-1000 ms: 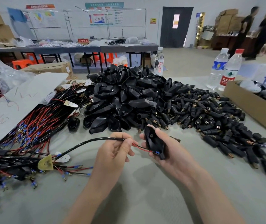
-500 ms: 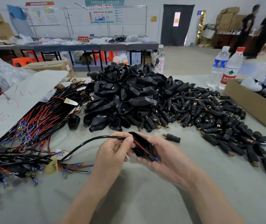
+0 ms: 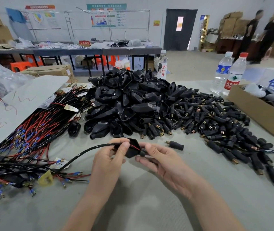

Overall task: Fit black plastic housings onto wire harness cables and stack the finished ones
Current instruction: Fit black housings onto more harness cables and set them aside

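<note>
Both hands up over the worktop [image 3: 149, 205], centre of view. My left hand [image 3: 107, 161] has its fingers curled round the black cable [image 3: 89, 150], gripping it right where it meets the black housing [image 3: 133, 149], thumb on top. My right hand [image 3: 164, 161] pinches the housing's other end between index finger and thumb; the rest of its fingers are loose underneath. The housing is held between the two hands, just above the worktop, open face towards me, a red wire crossing it. The cable runs left and down to the tangle of harness ends [image 3: 8, 169] at the near-left edge. Behind the hands sits a big heap of housings [image 3: 133, 104], with a spread of black plugs [image 3: 216, 120] to its right, one stray plug [image 3: 176, 145] just beside my right fingers. A single housing [image 3: 73, 129] lies by the red-black wire bundle [image 3: 38, 129]. Cardboard box [image 3: 257, 114] and two water bottles [image 3: 221, 72] far right
</note>
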Demonstrator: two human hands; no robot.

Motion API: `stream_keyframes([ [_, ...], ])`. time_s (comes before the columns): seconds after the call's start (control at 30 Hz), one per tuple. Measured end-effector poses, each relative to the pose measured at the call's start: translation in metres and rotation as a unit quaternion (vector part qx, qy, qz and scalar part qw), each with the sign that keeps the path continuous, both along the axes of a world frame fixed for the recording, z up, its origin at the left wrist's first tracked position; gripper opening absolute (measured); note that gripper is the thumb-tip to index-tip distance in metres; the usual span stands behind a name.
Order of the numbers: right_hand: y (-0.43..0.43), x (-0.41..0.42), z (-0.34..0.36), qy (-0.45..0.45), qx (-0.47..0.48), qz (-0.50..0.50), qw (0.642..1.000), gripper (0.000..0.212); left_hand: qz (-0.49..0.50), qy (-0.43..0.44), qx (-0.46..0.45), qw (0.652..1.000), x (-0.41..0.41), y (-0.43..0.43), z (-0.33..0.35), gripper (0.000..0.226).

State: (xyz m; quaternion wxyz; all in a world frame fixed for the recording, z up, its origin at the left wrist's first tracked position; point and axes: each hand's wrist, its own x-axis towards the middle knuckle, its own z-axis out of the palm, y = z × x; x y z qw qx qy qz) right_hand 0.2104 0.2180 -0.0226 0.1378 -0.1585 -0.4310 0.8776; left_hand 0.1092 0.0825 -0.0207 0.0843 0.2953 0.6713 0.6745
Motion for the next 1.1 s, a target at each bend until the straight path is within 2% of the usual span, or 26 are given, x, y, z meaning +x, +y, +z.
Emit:
stream_keyframes([
  [0.13, 0.003, 0.0, -0.004, -0.015, 0.048, -0.041, 0.998, 0.016, 0.036, -0.036, 0.019, 0.999, -0.004, -0.002, -0.001, 0.011],
  [0.3, 0.006, -0.001, -0.006, -0.024, 0.114, -0.081, 0.99, 0.017, -0.01, -0.094, 0.017, 0.995, -0.007, 0.001, -0.003, 0.012],
  [0.53, 0.007, -0.002, -0.007, -0.013, 0.123, -0.105, 0.987, 0.022, -0.035, -0.169, 0.027, 0.985, -0.008, 0.003, -0.005, 0.022],
  [0.8, 0.009, -0.003, -0.011, -0.017, 0.121, -0.12, 0.985, 0.017, -0.032, -0.214, 0.044, 0.975, -0.011, 0.005, -0.008, 0.025],
  [1.1, 0.014, 0.001, -0.009, -0.03, 0.139, -0.157, 0.977, 0.016, -0.04, -0.324, 0.105, 0.939, -0.025, 0.005, -0.012, 0.02],
])
